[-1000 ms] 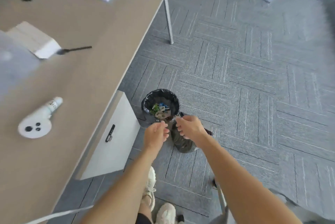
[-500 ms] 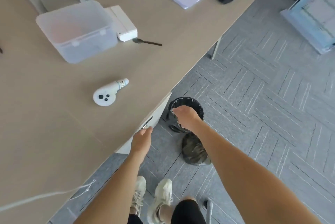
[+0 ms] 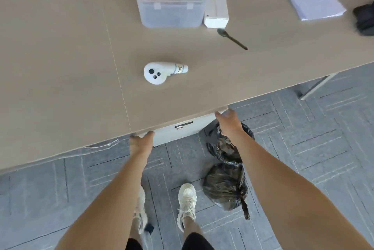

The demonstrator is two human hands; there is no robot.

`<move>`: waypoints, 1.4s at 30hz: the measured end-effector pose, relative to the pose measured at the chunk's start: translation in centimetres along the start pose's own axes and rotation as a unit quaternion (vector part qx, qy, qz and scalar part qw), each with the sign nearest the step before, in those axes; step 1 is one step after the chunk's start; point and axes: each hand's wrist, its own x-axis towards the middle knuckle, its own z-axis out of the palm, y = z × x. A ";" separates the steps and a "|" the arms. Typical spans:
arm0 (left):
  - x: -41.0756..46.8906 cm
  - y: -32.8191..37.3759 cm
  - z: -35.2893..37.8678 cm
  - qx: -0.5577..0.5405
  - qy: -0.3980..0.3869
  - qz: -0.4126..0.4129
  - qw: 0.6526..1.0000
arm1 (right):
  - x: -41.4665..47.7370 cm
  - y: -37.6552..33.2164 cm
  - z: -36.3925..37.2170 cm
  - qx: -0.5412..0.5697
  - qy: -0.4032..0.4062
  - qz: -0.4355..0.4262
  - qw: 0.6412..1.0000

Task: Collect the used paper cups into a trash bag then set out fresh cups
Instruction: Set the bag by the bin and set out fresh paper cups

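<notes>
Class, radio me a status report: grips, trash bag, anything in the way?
Left grip and right grip open, empty, at table edge. Tied trash bag on floor beside right shoe. No cups visible.

Dark, bulging trash bag (image 3: pixel 223 186), knotted shut, lying on its side on the grey carpeted floor (image 3: pixel 303 148), just beside a black-lined bin (image 3: pixel 211 149).
</notes>
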 end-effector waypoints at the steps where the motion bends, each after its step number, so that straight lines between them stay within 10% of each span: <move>1: 0.4 -0.2 0.1 -0.021 0.003 0.006 1.000 | 0.4 -0.4 -0.1 0.007 -0.007 -0.010 1.000; 23: 1.0 -2.5 0.4 -0.014 0.009 0.080 0.997 | 2.2 0.2 0.7 0.163 -0.008 -0.001 0.987; 42: 0.6 -3.1 1.0 0.053 0.045 0.092 0.993 | 2.1 0.0 -0.1 0.018 0.004 -0.062 0.998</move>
